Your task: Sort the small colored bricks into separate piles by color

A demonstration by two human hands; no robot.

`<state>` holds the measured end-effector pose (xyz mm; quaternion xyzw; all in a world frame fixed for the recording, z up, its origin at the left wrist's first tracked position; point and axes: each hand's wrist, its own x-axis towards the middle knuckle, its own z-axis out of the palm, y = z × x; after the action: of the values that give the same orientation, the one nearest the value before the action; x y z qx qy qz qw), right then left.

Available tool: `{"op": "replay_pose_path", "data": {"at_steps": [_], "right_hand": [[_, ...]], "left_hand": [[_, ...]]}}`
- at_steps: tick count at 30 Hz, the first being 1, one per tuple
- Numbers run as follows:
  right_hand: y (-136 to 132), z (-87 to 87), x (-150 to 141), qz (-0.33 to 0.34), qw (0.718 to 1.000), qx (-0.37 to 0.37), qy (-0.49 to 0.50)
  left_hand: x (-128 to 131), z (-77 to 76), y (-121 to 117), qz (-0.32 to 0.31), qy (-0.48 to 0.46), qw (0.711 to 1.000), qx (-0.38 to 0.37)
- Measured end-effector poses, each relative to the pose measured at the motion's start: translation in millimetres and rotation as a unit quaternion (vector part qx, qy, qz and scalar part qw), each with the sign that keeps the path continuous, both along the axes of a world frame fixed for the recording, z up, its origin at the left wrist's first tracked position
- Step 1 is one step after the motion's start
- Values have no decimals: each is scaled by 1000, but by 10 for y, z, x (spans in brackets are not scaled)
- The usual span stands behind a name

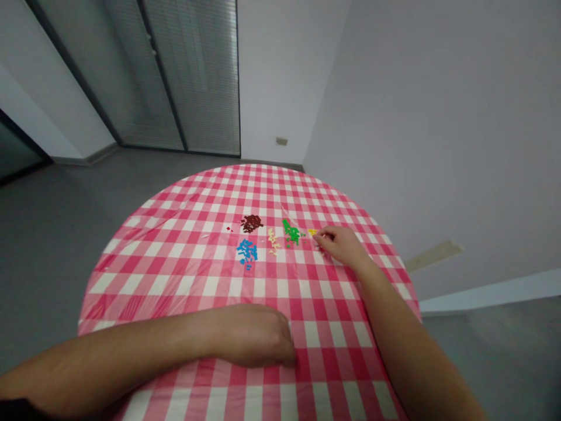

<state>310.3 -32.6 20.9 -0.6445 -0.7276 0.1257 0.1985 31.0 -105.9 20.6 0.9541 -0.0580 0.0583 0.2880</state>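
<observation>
Small coloured pieces lie in separate heaps on a round table covered by a pink-and-white gingham cloth (184, 275). A dark red heap (251, 223) sits beside a blue heap (247, 252), with sparse cream pieces (272, 241) and a green heap (291, 232) to their right. My right hand (342, 244) rests with bunched fingertips beside a few yellow pieces (312, 232); anything between its fingers is hidden. Nearer me, my left hand (254, 336) lies curled on the cloth, away from the heaps, holding nothing visible.
A few loose red pieces (228, 229) lie left of the dark heap. Grey floor (56, 234) surrounds the table. Beyond it stand a glass partition with blinds (201, 76) and a white wall (385, 117) with a small wall plate (281, 141).
</observation>
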Motion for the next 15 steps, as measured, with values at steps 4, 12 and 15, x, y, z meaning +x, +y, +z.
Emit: {"op": "replay_pose_path", "data": {"at_steps": [4, 12, 15], "right_hand": [[-32, 36, -59, -5, 1000, 19, 22], [-271, 97, -551, 75, 980, 45, 178], [-348, 42, -771, 109, 969, 67, 213]], "left_hand": [[16, -37, 19, -4, -17, 998, -55], [-17, -94, 392, 292, -81, 935, -183], [-30, -83, 549, 417, -165, 824, -345]]}}
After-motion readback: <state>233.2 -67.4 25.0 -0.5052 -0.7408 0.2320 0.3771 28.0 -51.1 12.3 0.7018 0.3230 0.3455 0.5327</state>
